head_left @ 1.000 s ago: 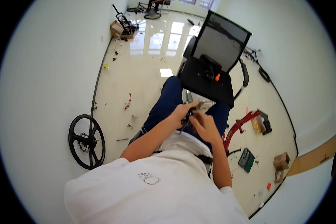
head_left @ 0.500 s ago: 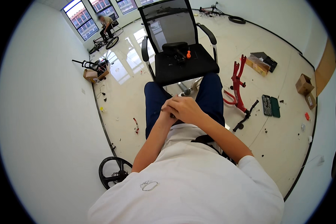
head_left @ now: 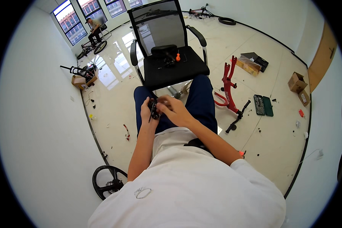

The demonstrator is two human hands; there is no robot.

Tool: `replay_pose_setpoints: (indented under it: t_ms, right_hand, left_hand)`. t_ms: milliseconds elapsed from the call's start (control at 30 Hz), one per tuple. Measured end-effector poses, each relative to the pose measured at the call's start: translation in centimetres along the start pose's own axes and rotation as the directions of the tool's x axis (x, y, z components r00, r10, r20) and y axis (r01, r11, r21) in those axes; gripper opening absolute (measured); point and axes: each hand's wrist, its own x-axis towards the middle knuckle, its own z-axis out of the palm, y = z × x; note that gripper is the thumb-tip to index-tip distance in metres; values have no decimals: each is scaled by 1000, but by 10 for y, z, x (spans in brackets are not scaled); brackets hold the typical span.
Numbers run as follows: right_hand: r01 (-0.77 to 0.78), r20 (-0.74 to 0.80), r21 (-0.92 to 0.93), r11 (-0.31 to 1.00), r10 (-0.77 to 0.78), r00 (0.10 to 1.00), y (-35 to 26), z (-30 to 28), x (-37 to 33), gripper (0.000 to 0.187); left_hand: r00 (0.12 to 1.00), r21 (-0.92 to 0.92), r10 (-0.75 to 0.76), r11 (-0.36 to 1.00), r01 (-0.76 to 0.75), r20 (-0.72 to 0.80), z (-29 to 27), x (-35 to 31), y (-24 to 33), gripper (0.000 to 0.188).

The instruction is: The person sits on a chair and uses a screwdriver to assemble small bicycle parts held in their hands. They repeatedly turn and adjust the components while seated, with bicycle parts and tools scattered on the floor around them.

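My left hand (head_left: 146, 113) is closed around a small black bicycle part (head_left: 153, 109) above my left thigh. A thin dark rod sticks out of this part toward me; its exact kind is unclear. My right hand (head_left: 174, 111) is beside it, fingers curled in a pinch against the part's right side. Slight blur covers those fingertips, and whatever they grip is hidden. On the black office chair (head_left: 178, 74) before my knees lie a black bicycle saddle (head_left: 163, 50), an orange-handled screwdriver (head_left: 178, 57) and an L-shaped hex key (head_left: 185, 57).
To the right lie a red bicycle frame (head_left: 228, 89), black handlebar (head_left: 238, 117), green tool case (head_left: 268, 106) and cardboard boxes (head_left: 296, 83). A black wheel (head_left: 98, 186) stands at lower left. Another person (head_left: 95, 29) sits far left by a bicycle. Small parts dot the floor.
My hands were clasped together with the black part mostly covered. Now they have parted slightly, the left turned to show the part. The view has shifted, moving the scene left.
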Motion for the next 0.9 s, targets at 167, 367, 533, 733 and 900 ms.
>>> replay_pose_setpoints:
  t_ms: [167,367,533,733,900]
  right_hand:
    - [-690,413,470,551,554,723,-2,0,-16,31]
    - [-598,319,577,557,520,792,15,-9,-14,36]
    - [-532,364,733,423,417,833,-5,-13,-14,38]
    - [-354,-28,616,703,468,883,-13,-27,-29,37]
    - [-388,265,865,319,365,892,-17,-52,-29,32]
  left_hand:
    - [841,479,533,764,-432,-91,9,0,2,30]
    - [668,597,730,475,-646,143,29,-14,6,26]
    - [645,520,733,473,-711,215,45,-8,6,26]
    - [510,451,800,346,-822,317,56,15,-30,17]
    - [566,369,763,451,-813,313,80,-14,-29,19]
